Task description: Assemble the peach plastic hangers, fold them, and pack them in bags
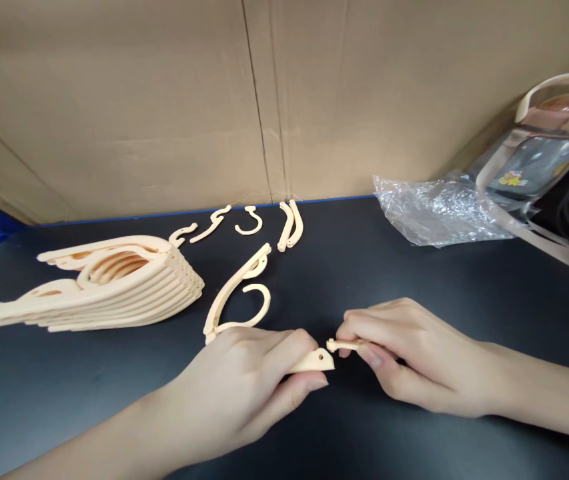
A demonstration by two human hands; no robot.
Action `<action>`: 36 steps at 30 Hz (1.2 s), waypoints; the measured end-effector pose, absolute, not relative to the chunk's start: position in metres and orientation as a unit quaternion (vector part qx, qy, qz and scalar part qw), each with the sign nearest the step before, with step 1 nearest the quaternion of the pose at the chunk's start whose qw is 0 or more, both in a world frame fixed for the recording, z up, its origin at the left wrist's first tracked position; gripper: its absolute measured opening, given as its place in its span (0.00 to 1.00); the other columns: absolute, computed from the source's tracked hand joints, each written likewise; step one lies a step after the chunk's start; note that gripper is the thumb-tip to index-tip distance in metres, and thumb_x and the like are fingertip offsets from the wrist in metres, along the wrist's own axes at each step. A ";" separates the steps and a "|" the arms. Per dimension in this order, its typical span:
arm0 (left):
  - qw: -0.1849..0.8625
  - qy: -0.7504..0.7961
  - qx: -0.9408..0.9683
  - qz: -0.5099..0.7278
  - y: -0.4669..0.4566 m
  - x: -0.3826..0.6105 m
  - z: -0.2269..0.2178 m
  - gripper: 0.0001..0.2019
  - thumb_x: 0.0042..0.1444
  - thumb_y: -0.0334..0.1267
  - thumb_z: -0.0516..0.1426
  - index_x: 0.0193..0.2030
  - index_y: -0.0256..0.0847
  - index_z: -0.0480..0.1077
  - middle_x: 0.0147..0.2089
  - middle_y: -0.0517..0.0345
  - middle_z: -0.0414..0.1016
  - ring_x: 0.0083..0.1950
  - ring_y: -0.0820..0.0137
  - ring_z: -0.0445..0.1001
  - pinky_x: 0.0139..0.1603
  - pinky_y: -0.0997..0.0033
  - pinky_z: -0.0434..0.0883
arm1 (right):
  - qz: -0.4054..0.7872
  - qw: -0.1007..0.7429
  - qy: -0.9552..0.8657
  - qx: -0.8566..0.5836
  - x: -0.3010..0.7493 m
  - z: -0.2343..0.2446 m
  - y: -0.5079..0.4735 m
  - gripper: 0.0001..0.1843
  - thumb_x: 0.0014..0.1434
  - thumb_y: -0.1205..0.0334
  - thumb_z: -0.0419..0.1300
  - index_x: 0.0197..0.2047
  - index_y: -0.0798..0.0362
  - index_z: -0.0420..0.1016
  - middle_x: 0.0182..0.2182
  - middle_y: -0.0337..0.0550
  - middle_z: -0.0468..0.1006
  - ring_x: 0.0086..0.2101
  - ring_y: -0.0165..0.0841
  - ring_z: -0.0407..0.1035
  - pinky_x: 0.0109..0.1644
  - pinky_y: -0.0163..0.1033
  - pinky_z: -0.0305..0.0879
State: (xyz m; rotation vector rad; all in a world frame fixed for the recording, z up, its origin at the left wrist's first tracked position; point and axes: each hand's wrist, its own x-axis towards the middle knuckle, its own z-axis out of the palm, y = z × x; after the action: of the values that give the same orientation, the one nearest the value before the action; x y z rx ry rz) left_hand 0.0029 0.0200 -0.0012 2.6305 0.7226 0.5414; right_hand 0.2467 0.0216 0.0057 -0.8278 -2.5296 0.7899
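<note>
My left hand (pixel 249 387) is closed around a cream plastic hanger arm (pixel 317 361), whose rounded end with a small hole sticks out past the fingers. My right hand (pixel 404 353) pinches a small cream hook piece (pixel 341 345), its stem tip pointing left, just short of the holed end. Both hands rest low over the black table (pixel 414 280). Behind my left hand lie another curved hanger arm (pixel 234 287) and a loose hook (pixel 259 303).
A stack of several cream hangers (pixel 109 287) lies at the left. Loose hooks (pixel 250 222) and a pair of curved arms (pixel 290 225) sit near the cardboard wall (pixel 264 100). A crumpled clear plastic bag (pixel 434 210) and a bagged bottle (pixel 544 147) are at the right.
</note>
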 end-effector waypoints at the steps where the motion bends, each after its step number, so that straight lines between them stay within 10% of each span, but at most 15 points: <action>1: 0.180 0.254 0.931 0.191 0.020 0.003 -0.001 0.09 0.69 0.38 0.46 0.36 0.44 0.60 0.27 0.66 0.68 0.24 0.75 0.67 0.24 0.73 0.59 | 0.272 0.183 -0.900 -0.288 0.247 0.005 0.021 0.09 0.63 0.69 0.47 0.31 0.50 0.54 0.25 0.32 0.59 0.23 0.26 0.51 0.28 0.35 0.50; 36: 0.128 0.244 0.947 0.167 0.018 0.008 0.002 0.12 0.71 0.41 0.44 0.34 0.42 0.58 0.25 0.68 0.65 0.22 0.75 0.65 0.24 0.73 0.58 | -0.115 0.168 -0.955 -0.214 0.236 -0.001 0.012 0.15 0.67 0.65 0.46 0.29 0.52 0.66 0.22 0.37 0.65 0.22 0.33 0.56 0.25 0.40 0.52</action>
State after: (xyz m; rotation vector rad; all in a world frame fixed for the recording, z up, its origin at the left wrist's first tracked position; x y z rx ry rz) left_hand 0.0080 0.0176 0.0016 2.7545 0.7094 0.4873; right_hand 0.2364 0.0123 -0.0014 -0.6072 -2.7172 -0.3258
